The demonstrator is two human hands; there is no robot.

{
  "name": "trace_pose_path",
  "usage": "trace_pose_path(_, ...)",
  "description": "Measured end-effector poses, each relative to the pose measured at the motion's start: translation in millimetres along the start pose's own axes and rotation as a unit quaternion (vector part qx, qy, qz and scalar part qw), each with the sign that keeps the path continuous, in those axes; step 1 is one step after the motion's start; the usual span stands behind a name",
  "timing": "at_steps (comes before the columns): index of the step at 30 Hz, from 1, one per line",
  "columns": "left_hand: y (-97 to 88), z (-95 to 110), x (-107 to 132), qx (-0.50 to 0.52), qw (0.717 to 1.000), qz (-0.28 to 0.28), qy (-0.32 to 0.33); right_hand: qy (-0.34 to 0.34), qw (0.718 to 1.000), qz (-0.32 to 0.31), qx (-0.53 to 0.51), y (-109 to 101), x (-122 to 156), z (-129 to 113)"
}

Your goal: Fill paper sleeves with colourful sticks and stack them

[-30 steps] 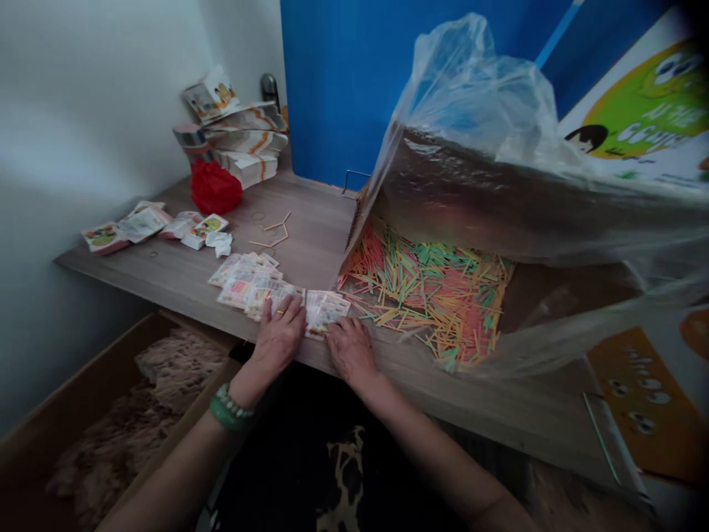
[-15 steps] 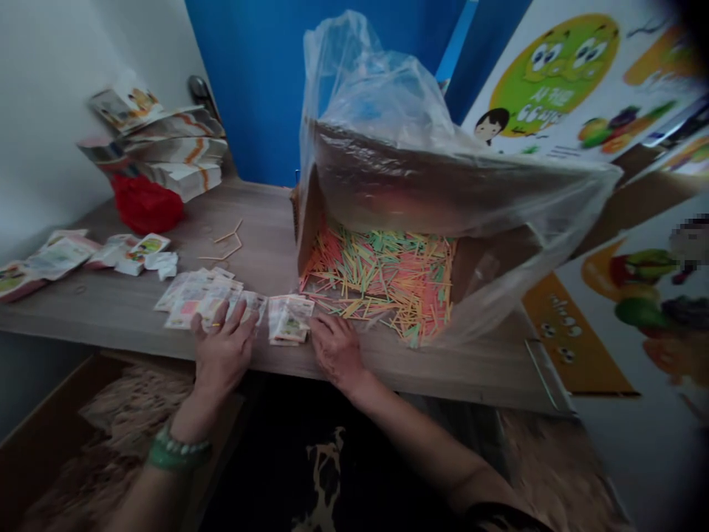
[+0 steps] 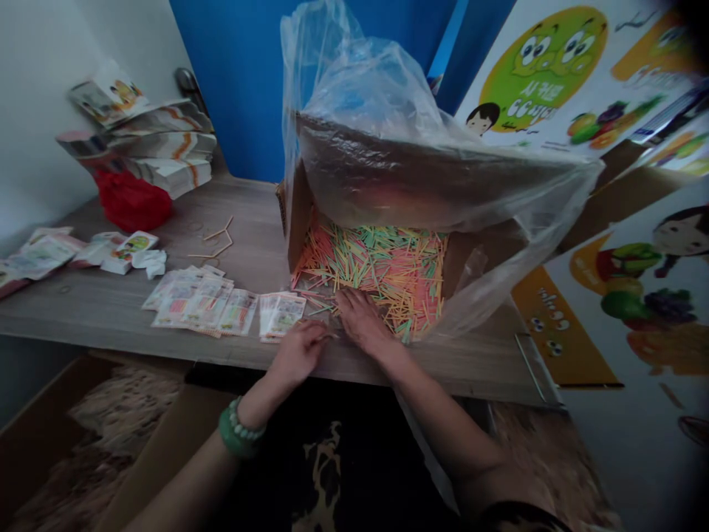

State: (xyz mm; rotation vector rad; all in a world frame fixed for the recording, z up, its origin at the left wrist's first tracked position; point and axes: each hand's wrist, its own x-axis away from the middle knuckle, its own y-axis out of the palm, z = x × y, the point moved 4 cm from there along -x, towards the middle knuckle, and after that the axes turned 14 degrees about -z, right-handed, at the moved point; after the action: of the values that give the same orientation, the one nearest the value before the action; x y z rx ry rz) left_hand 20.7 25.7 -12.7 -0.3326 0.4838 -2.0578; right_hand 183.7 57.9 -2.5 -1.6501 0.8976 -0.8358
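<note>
My left hand (image 3: 300, 352), with green bracelets at its wrist, is over the table's front edge, fingers curled together. Whatever is at its fingertips is too small to make out. Just beyond it lies a small stack of printed packets (image 3: 283, 312). More filled packets (image 3: 191, 299) overlap in a row to the left, pink and striped contents showing through. My right hand (image 3: 362, 319) rests palm down at the near edge of a heap of thin coloured sticks (image 3: 382, 262), pink, green, yellow and orange. Its fingers are stretched out, and the sticks under them are hidden.
An open cardboard box (image 3: 296, 222) lined with a clear plastic bag (image 3: 382, 81) surrounds the sticks. On the left are a red bag (image 3: 133, 201), bundled stacks of packets (image 3: 177, 151), crumpled tissue (image 3: 149, 262) and loose bent sticks (image 3: 218, 240). Printed cartons (image 3: 532, 81) stand right.
My left hand has left the packets and moved right, its fingers curling. My right hand has moved from beside the small packet stack to the sticks' near edge. The view has shifted slightly.
</note>
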Motion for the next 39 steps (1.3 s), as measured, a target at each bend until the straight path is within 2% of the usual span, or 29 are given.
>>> trace_pose_path(3, 24.4, -0.3, -11.1, -0.199, 0.977, -0.064, 0.051, 0.027, 0.996, -0.053, 0.060, 1.8, -14.8, 8.9)
trace_pose_path(6, 33.4, -8.7, -19.7, -0.269, 0.958, -0.079, 0.056, 0.037, 0.991, -0.085, 0.097, 2.9, -20.7, 6.4)
trace_pose_path(11, 25.4, -12.4, -28.0, -0.256, 0.959, -0.088, 0.078, 0.034, 0.992, -0.088, 0.082, 7.3, -26.3, 6.1)
trace_pose_path(16, 20.5, -12.9, -32.2, -0.218, 0.971, -0.066, 0.074, 0.039, 0.995, -0.077, 0.047, 11.7, -30.1, 16.2)
trace_pose_path(19, 21.5, -15.7, -31.6, -0.185, 0.979, -0.051, 0.072, 0.086, 0.993, -0.076, 0.028, 4.5, -30.5, 29.2)
trace_pose_path(21, 22.8, -17.7, -30.8, -0.178, 0.980, -0.053, 0.064, 0.137, 0.988, -0.074, 0.008, -5.7, -31.1, 41.9)
trace_pose_path(23, 24.1, -19.5, -30.4, -0.184, 0.980, -0.062, 0.051, 0.160, 0.984, -0.070, 0.014, -18.3, -33.0, 53.6)
trace_pose_path(27, 25.7, -21.2, -30.2, -0.201, 0.976, -0.070, 0.039, 0.087, 0.985, -0.095, 0.112, -36.1, -40.9, 66.0)
trace_pose_path(31, 27.5, -21.8, -29.4, -0.205, 0.975, -0.072, 0.042, 0.034, 0.979, -0.129, 0.157, -39.8, -51.8, 71.2)
trace_pose_path(36, 27.1, -22.3, -27.4, -0.193, 0.979, -0.048, 0.040, 0.049, 0.977, -0.119, 0.172, -38.6, -63.2, 75.4)
trace_pose_path(39, 27.4, -21.8, -26.9, -0.183, 0.981, -0.048, 0.047, 0.087, 0.987, -0.069, 0.119, -44.0, -62.5, 84.6)
